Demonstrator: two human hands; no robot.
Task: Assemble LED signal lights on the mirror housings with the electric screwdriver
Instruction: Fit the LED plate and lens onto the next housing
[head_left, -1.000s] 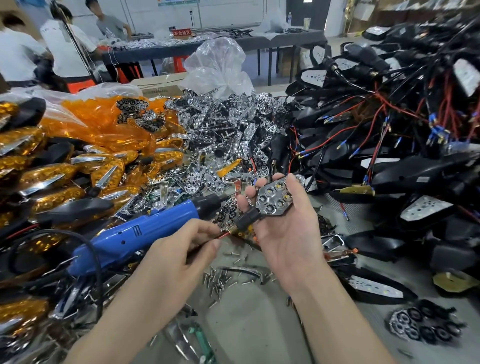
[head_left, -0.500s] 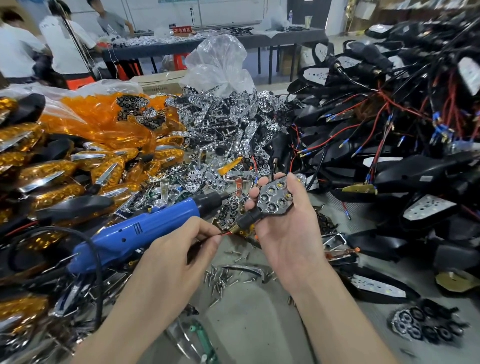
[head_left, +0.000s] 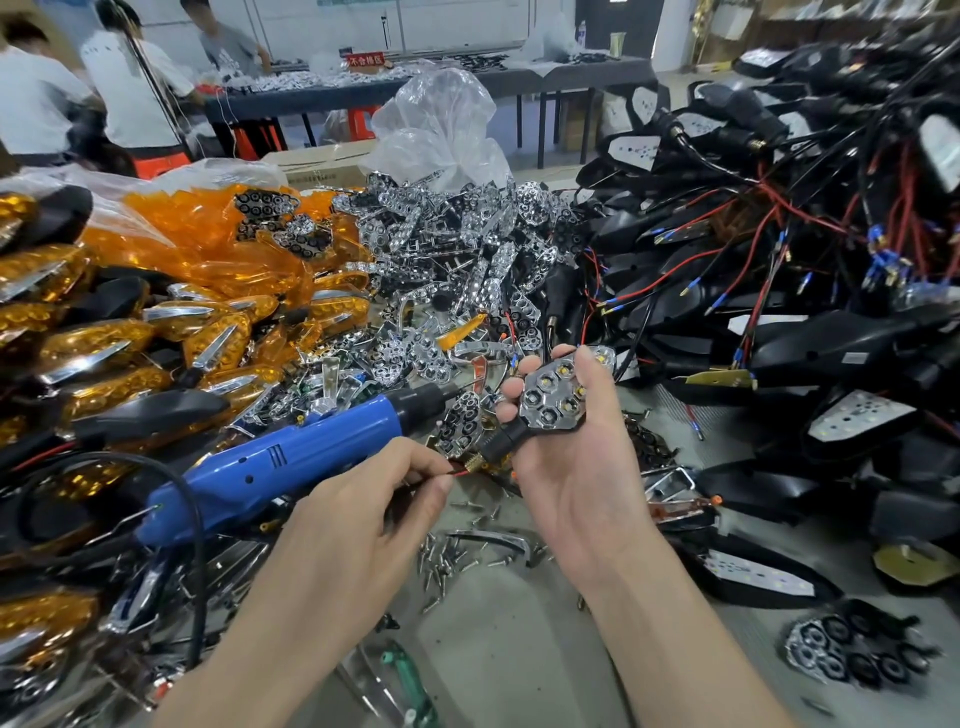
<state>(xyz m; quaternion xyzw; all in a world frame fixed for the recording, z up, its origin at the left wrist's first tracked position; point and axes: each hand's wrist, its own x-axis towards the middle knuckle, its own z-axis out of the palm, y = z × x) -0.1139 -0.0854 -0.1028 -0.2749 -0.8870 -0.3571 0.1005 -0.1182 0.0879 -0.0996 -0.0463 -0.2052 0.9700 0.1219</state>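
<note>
My right hand (head_left: 576, 499) grips the LED signal light (head_left: 550, 400), LEDs facing up. My left hand (head_left: 363, 519) pinches its red wire (head_left: 457, 472); the blue electric screwdriver (head_left: 291, 457) lies just beside it.

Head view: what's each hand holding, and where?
Right hand holds the LED module by its edges; left hand pinches its red wire close to the module.

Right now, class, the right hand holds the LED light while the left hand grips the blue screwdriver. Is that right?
Not quite. The head view shows the left hand pinching the red wire at the stem of the LED light; the blue screwdriver lies on the parts beside it, ungripped. The right hand does hold the light.
</note>
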